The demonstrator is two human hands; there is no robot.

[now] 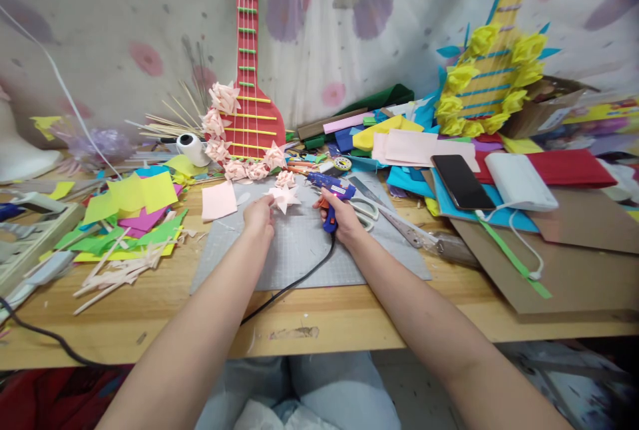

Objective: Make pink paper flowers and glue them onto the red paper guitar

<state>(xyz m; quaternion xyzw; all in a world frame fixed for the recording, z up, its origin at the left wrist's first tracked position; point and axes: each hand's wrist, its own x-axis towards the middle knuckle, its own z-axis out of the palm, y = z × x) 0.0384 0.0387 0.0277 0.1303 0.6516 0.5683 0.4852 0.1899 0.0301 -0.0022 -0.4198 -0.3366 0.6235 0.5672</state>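
Note:
My left hand [259, 218] pinches a pale pink paper flower [285, 200] by its left side, above the grey cutting mat [279, 263]. In my right hand [342, 215] is a blue glue gun [329, 188], its nozzle pointing up and left, a short way from the flower. The gun's black cord [299, 291] runs down over the mat. Behind the hands, a red paper guitar [252, 110] leans upright with pink paper flowers along its lower left edge. Another small pink flower [286, 179] lies just beyond the held one.
Scissors [368, 212] and a metal ruler [394, 220] lie right of my right hand. A pink paper square [218, 201] and coloured scraps [130, 204] are at left. On the right are a phone [462, 180], a white power bank [522, 180], cardboard [564, 270] and a yellow-flowered guitar [489, 77].

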